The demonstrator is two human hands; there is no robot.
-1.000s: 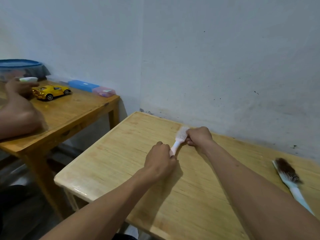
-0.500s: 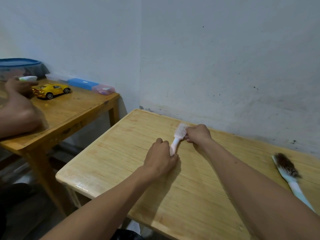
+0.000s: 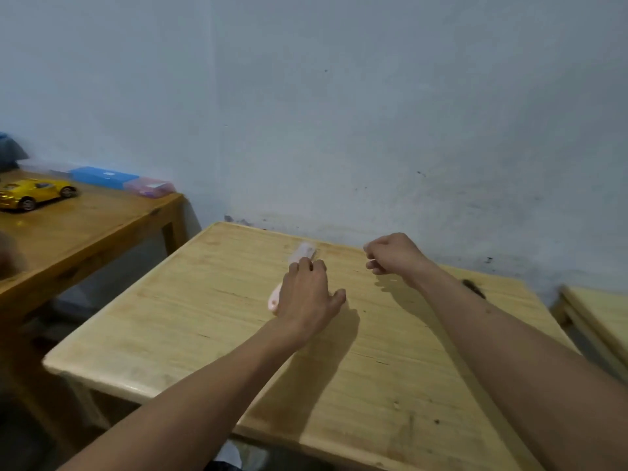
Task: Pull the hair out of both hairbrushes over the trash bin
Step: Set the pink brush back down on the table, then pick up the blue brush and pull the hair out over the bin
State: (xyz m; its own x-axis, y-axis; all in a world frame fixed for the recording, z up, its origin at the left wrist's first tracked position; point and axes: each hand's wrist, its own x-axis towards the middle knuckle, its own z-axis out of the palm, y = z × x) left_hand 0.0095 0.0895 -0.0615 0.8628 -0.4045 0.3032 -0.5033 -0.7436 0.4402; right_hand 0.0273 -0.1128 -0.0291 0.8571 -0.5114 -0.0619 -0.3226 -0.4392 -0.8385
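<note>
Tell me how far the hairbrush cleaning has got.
Done: nothing visibly finished. In hand: the left hand presses the white hairbrush on the table; the right hand is closed in a pinch beside it, though no hair shows clearly. Left: the second hairbrush, dark with hair, is mostly hidden behind the right forearm. No trash bin is in view.

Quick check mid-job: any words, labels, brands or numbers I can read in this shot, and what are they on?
No text is readable.
Blue box: a pale label, too blurred to read.
Pink box: a pale label, also blurred.
Toy car, brush, tables: no visible markings.
</note>
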